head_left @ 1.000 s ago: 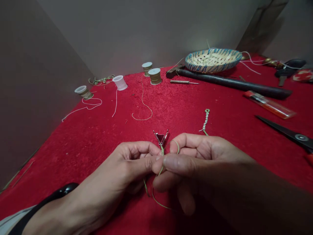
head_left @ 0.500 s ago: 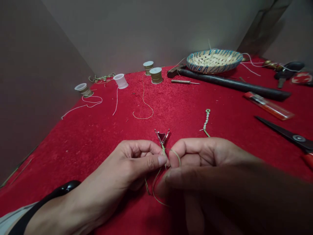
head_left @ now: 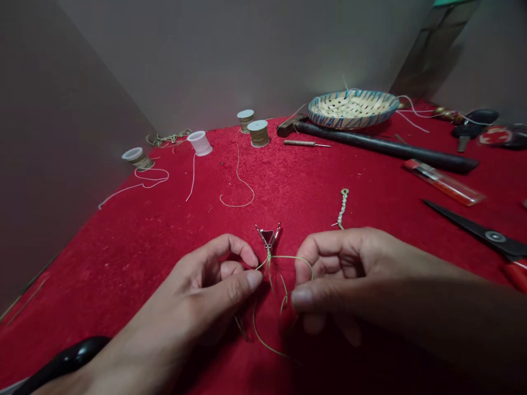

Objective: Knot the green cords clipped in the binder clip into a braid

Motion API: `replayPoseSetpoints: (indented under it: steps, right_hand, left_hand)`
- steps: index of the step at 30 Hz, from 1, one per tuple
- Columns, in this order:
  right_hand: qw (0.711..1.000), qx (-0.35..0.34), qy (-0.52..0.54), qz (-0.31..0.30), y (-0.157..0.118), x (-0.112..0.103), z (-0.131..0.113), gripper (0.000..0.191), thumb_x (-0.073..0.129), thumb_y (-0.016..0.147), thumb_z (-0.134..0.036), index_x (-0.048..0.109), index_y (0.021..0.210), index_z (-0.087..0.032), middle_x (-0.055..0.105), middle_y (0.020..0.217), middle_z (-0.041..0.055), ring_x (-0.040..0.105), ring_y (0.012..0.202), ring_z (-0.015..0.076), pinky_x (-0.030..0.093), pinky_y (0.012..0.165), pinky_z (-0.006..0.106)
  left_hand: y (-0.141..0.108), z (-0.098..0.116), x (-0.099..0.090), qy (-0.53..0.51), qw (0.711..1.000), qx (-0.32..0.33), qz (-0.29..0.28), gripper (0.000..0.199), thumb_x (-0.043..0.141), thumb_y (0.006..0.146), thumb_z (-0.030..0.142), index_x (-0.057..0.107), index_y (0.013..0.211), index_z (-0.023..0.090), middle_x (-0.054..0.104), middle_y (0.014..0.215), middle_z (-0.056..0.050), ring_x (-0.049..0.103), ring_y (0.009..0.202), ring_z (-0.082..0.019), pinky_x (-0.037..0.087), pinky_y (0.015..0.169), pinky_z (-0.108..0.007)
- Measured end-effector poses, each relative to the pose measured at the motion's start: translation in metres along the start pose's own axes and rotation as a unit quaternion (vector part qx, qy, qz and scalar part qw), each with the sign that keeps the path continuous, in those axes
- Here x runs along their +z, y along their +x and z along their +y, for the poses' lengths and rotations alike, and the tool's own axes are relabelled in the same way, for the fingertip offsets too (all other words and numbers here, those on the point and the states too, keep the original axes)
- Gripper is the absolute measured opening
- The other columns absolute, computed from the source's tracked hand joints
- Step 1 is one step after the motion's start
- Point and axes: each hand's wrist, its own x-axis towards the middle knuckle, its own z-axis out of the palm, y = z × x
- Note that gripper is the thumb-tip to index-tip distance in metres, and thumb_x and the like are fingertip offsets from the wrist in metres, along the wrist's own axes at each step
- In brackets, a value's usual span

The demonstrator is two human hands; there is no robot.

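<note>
A binder clip (head_left: pixel 267 237) with silvery wire handles stands on the red cloth (head_left: pixel 173 219) in front of me. From its mouth hang several thin green cords (head_left: pixel 269 266), gathered in a small knot. My left hand (head_left: pixel 222 291) pinches one cord between thumb and forefinger, left of the knot. On the other side, my right hand (head_left: pixel 333 280) has its thumb and fingers closed on another cord, which runs sideways from the knot and curves down over the forefinger. Loose strands dangle between both hands, one with a small loop; their lower ends are blurred in shadow.
Thread spools (head_left: pixel 258 134) stand at the back, with a woven basket (head_left: pixel 354 109), a hammer (head_left: pixel 382 144) and an awl (head_left: pixel 304 143) to their right. Scissors (head_left: pixel 489 233), a packaged red item (head_left: pixel 442 182) and a braided cord piece (head_left: pixel 343 207) lie at right.
My left hand has left the knot and moved left, drawing a cord out. My right hand has moved slightly right, its cord now stretched sideways. The view has shifted a little.
</note>
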Motion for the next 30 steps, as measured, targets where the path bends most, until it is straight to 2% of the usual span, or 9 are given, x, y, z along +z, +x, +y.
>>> replayPoseSetpoints:
  steps: [4,8,12,17,22,24,27,30]
  right_hand:
    - [0.999,0.036,-0.010,-0.028,-0.003,0.009,-0.001,0.017,0.075,0.078,-0.013,0.064,0.067,-0.019,0.070,0.060,-0.0043,0.049,0.043,0.0018,0.035,0.042,0.008]
    - [0.996,0.064,0.041,-0.042,-0.001,0.017,0.002,0.011,0.073,0.072,-0.017,0.064,0.068,-0.021,0.067,0.055,-0.0038,0.043,0.036,0.0019,0.026,0.035,0.009]
    - [0.995,0.069,0.065,-0.036,0.003,0.023,0.006,0.010,0.070,0.071,-0.016,0.062,0.068,-0.022,0.066,0.053,-0.0055,0.044,0.035,0.0016,0.030,0.034,0.008]
    - [0.998,0.035,0.044,0.025,0.001,0.025,0.006,0.017,0.079,0.072,-0.017,0.064,0.068,-0.021,0.068,0.054,-0.0041,0.042,0.036,0.0028,0.032,0.034,0.008]
    - [0.999,0.011,0.008,0.039,-0.001,0.026,0.001,0.018,0.084,0.075,-0.023,0.066,0.071,-0.020,0.066,0.055,-0.0034,0.046,0.043,0.0038,0.033,0.039,0.009]
    - [0.998,-0.003,0.002,0.059,-0.001,0.026,0.001,0.017,0.083,0.075,-0.023,0.066,0.071,-0.019,0.063,0.055,-0.0047,0.045,0.045,0.0029,0.031,0.041,0.010]
    - [0.996,-0.026,-0.019,0.087,-0.001,0.028,0.005,0.014,0.079,0.079,-0.026,0.068,0.077,-0.019,0.062,0.061,-0.0053,0.043,0.043,0.0013,0.029,0.043,0.012]
    - [0.997,-0.036,-0.006,0.071,-0.001,0.028,0.011,0.011,0.069,0.091,-0.028,0.063,0.086,-0.020,0.069,0.074,-0.0038,0.047,0.040,0.0000,0.032,0.044,0.014]
  left_hand:
    - [-0.002,0.003,-0.005,0.021,0.999,-0.016,-0.018,0.039,0.093,0.073,0.053,0.072,0.080,0.020,0.059,0.064,0.001,0.056,0.058,-0.017,0.042,0.050,-0.025]
    - [0.000,0.014,0.000,0.025,0.999,-0.024,-0.039,0.043,0.094,0.069,0.054,0.076,0.089,0.020,0.056,0.057,0.003,0.053,0.054,-0.016,0.040,0.048,-0.025]
    - [0.002,0.020,0.003,0.035,0.997,-0.032,-0.059,0.045,0.094,0.070,0.055,0.077,0.094,0.020,0.055,0.056,0.005,0.051,0.052,-0.015,0.038,0.047,-0.024]
    - [-0.003,0.011,-0.005,0.042,0.994,-0.043,-0.095,0.042,0.094,0.074,0.054,0.076,0.091,0.021,0.051,0.055,0.007,0.038,0.046,-0.010,0.027,0.041,-0.021]
    - [-0.006,-0.004,-0.012,-0.007,0.988,-0.049,-0.149,0.031,0.093,0.082,0.044,0.072,0.082,0.021,0.044,0.056,0.011,0.022,0.044,-0.004,0.014,0.039,-0.017]
    - [-0.006,-0.006,-0.013,-0.013,0.987,-0.057,-0.148,0.032,0.092,0.083,0.043,0.071,0.078,0.020,0.043,0.055,0.010,0.021,0.044,-0.004,0.013,0.039,-0.017]
    - [-0.007,-0.001,-0.012,0.010,0.990,-0.074,-0.117,0.040,0.094,0.077,0.051,0.070,0.077,0.020,0.044,0.055,0.009,0.022,0.045,-0.005,0.014,0.039,-0.018]
    - [-0.008,0.007,-0.008,0.014,0.991,-0.090,-0.101,0.045,0.095,0.074,0.056,0.069,0.077,0.019,0.044,0.054,0.010,0.021,0.044,-0.004,0.015,0.040,-0.017]
